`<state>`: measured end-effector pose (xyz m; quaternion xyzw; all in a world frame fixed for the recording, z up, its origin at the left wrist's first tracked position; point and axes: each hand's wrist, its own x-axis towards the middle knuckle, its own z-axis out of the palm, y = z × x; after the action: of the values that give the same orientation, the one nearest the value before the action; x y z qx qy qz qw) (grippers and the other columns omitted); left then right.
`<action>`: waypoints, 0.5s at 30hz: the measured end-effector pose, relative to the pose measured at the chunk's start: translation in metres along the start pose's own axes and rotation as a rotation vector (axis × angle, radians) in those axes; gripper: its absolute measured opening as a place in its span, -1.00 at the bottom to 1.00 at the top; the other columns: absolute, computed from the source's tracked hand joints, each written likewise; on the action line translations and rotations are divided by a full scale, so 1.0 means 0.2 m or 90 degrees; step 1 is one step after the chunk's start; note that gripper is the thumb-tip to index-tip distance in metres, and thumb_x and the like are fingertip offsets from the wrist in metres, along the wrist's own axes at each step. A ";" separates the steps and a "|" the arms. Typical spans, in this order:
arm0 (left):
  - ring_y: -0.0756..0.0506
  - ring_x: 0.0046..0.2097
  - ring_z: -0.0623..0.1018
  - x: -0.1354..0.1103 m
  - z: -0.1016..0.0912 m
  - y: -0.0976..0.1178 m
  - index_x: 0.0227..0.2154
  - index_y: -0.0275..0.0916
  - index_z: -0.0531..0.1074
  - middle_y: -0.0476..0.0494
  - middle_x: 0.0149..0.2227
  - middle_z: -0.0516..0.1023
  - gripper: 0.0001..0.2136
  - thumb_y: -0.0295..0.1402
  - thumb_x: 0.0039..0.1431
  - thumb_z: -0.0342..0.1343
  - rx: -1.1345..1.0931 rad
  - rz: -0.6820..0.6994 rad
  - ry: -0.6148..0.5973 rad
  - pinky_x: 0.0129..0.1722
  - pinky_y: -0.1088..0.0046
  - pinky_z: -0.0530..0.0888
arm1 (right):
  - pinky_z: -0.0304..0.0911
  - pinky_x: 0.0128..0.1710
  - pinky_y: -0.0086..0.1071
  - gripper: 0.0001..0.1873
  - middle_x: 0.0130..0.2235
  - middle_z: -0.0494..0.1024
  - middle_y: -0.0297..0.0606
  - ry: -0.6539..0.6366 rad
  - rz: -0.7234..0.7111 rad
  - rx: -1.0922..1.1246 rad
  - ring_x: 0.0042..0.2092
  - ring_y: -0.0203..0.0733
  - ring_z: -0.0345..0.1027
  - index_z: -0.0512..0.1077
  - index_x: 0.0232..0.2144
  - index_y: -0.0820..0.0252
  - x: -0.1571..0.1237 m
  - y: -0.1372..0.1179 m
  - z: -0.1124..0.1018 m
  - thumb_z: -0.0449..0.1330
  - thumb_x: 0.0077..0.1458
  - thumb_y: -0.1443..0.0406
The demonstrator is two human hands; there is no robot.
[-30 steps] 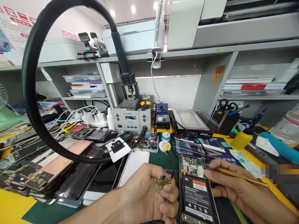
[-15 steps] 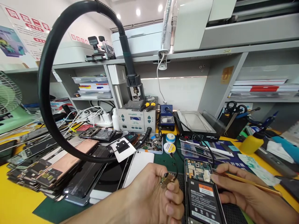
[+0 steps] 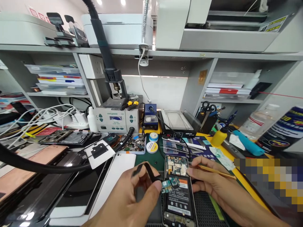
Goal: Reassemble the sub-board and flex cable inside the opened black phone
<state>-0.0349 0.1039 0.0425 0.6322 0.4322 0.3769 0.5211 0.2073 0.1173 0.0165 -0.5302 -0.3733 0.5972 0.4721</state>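
Observation:
An opened phone (image 3: 178, 201) lies face down on the mat, its battery and circuit board showing. My left hand (image 3: 132, 198) pinches a small blue-green circuit board (image 3: 169, 184) with a black flex strip (image 3: 145, 170) attached, holding it just over the phone's upper battery edge. My right hand (image 3: 213, 189) rests along the phone's right side and grips a thin gold-coloured stick tool (image 3: 216, 171), whose tip points at the phone's top board.
A hot-air rework station (image 3: 115, 119) with a thick black hose (image 3: 28, 164) stands behind, beside a soldering station (image 3: 150, 119) and a heating plate (image 3: 176, 121). Dismantled phones and a white back cover (image 3: 111, 176) lie left. Solder tins (image 3: 152, 147), a yellow bottle (image 3: 219, 137) and spray can (image 3: 282, 130) sit right.
The view has swung right and down. My left hand has carried the small board rightward, from beside the phone to over its battery edge. My right hand keeps the stick tool at the phone's top.

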 end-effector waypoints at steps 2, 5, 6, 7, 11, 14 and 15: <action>-0.11 -0.32 0.37 -0.01 0.01 -0.01 -0.41 -0.14 0.35 -0.02 -0.41 0.39 -0.80 -0.18 0.29 0.06 0.068 0.017 0.026 -0.28 0.40 0.34 | 0.55 -0.36 -0.38 -0.77 -0.37 0.53 -0.37 0.002 0.002 0.004 -0.32 -0.19 0.51 0.48 -0.40 0.12 0.00 -0.01 0.00 0.49 -0.01 0.29; -0.11 -0.36 0.39 -0.01 0.02 -0.04 -0.43 -0.12 0.36 -0.04 -0.43 0.43 -0.78 -0.18 0.30 0.03 0.147 0.027 0.057 -0.39 0.40 0.29 | 0.56 -0.35 -0.36 -0.78 -0.38 0.54 -0.36 -0.009 0.005 0.009 -0.32 -0.19 0.52 0.48 -0.41 0.13 -0.01 -0.02 0.01 0.48 0.00 0.30; -0.12 -0.38 0.39 -0.01 0.02 -0.04 -0.44 -0.12 0.37 -0.04 -0.44 0.43 -0.78 -0.18 0.30 0.03 0.163 0.033 0.064 -0.43 0.40 0.28 | 0.56 -0.35 -0.35 -0.78 -0.38 0.55 -0.36 -0.011 0.006 0.011 -0.32 -0.18 0.52 0.48 -0.41 0.13 -0.01 -0.02 0.01 0.47 0.00 0.30; -0.11 -0.40 0.39 -0.02 0.02 -0.04 -0.44 -0.11 0.38 -0.04 -0.45 0.44 -0.78 -0.17 0.30 0.03 0.175 0.040 0.068 -0.45 0.40 0.26 | 0.56 -0.34 -0.35 -0.78 -0.38 0.55 -0.36 -0.013 0.005 0.013 -0.32 -0.18 0.52 0.48 -0.41 0.13 -0.01 -0.02 0.01 0.47 0.00 0.30; -0.08 -0.46 0.37 -0.02 0.02 -0.04 -0.45 -0.11 0.39 -0.04 -0.42 0.50 -0.82 -0.24 0.28 0.05 0.205 0.097 0.099 -0.46 0.39 0.29 | 0.54 -0.36 -0.40 -0.77 -0.38 0.55 -0.38 -0.011 0.002 0.018 -0.33 -0.21 0.52 0.46 -0.42 0.13 0.00 -0.01 0.01 0.48 -0.01 0.31; -0.07 -0.45 0.40 -0.02 0.03 -0.05 -0.47 -0.11 0.38 -0.05 -0.40 0.51 -0.82 -0.30 0.27 0.06 0.221 0.137 0.122 -0.46 0.40 0.31 | 0.54 -0.35 -0.38 -0.77 -0.37 0.57 -0.36 -0.015 0.001 0.017 -0.31 -0.19 0.52 0.47 -0.40 0.13 0.00 -0.01 0.00 0.48 -0.01 0.30; -0.08 -0.43 0.43 -0.02 0.03 -0.05 -0.47 -0.11 0.38 -0.04 -0.41 0.51 -0.83 -0.31 0.27 0.07 0.227 0.149 0.126 -0.46 0.40 0.31 | 0.54 -0.35 -0.37 -0.77 -0.36 0.57 -0.36 -0.017 0.001 0.016 -0.31 -0.19 0.52 0.47 -0.40 0.13 0.00 -0.01 0.00 0.47 0.00 0.30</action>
<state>-0.0319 0.0983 0.0313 0.7201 0.4648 0.4121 0.3092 0.2073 0.1177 0.0175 -0.5165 -0.3713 0.6093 0.4735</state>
